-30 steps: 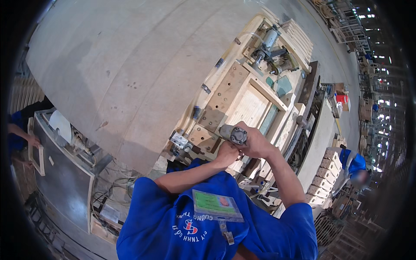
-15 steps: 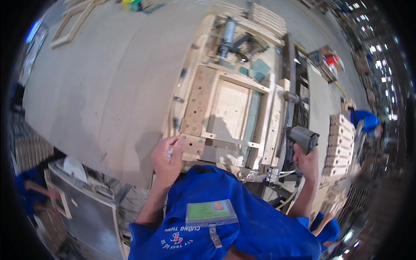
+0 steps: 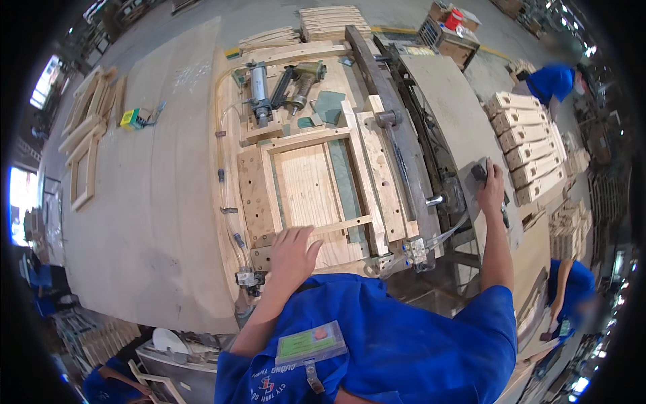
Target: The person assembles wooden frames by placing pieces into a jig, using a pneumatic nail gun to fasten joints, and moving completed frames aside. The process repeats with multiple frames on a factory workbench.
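A pale wooden frame lies in a wooden clamping jig in front of me. My left hand rests at the near left corner of the frame, fingers stretched out and somewhat spread, with nothing seen in them. Off to the right, my right hand is closed around a dark nail gun over the grey side board. Most of the gun is hidden by the hand. A wooden panel shows inside the frame, with a green strip beside it.
An air cylinder and another nail gun lie at the jig's far end. A metal bar clamp runs along its right. Stacked wooden parts stand beyond the side board. Small frames and a green-yellow box lie left. Co-workers are nearby.
My right hand has carried the nail gun from beside the jig out to the right, over the side board. The left hand has gone from closed fingers to spread ones at the frame's corner. The view has turned.
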Available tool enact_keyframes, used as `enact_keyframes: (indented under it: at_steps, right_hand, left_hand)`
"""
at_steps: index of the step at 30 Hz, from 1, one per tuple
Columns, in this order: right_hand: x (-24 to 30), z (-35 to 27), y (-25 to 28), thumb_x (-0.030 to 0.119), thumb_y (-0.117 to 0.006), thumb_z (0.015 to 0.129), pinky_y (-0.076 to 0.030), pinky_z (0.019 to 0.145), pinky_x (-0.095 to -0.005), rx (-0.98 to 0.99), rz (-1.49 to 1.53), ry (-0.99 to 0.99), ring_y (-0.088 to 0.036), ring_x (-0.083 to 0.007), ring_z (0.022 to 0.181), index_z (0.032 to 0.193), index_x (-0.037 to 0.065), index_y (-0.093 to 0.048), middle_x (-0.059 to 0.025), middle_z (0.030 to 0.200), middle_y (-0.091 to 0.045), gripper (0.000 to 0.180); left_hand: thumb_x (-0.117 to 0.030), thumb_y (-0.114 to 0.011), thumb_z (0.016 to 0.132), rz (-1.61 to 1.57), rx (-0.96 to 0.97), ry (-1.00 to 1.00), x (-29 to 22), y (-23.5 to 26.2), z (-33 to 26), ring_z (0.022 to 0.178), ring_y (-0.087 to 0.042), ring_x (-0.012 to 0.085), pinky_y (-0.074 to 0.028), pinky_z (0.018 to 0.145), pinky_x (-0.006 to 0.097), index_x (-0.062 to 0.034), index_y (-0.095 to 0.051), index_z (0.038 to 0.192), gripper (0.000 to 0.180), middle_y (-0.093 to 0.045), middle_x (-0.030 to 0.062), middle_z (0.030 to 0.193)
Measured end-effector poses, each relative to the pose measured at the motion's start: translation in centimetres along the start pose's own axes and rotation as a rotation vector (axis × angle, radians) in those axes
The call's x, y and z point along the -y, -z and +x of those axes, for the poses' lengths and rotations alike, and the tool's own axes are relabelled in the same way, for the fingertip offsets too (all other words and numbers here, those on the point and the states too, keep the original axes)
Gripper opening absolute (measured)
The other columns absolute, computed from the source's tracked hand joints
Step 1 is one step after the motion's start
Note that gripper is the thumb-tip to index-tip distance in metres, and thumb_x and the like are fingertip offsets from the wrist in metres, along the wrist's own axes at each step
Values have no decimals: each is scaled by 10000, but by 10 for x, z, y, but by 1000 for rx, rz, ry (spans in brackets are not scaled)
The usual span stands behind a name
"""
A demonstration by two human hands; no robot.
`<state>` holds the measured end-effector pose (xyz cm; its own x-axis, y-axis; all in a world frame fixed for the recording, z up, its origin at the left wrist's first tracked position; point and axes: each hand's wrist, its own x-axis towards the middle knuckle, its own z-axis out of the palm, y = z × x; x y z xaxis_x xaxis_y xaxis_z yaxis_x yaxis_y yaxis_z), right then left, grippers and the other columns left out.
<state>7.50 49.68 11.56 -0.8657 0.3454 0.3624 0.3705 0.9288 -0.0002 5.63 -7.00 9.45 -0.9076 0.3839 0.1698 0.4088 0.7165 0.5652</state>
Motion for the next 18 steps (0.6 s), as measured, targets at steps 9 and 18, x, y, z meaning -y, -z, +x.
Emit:
enact_keyframes:
  at_steps: [9,18]
  right_hand:
    - [135,-169,49,141,-723,1001,-566,742,-310,806,1406,-327,-683,-121,761,1124,-17,-754,-34,883,-746,203]
    - [160,-190,66,188,-789,968,-513,619,-288,651,1075,-154,-653,-110,668,1096,20,-789,-73,831,-739,211]
  left_hand:
    - [-304,-800,913,111,380,1,26,-87,34,1039,-670,366,-537,925,495,-52,-722,1157,360,-682,149,1070]
    - [-339,-777,943,131,516,-20,26,-88,53,1027,-680,388,-544,901,501,-70,-700,1149,348,-679,160,1061]
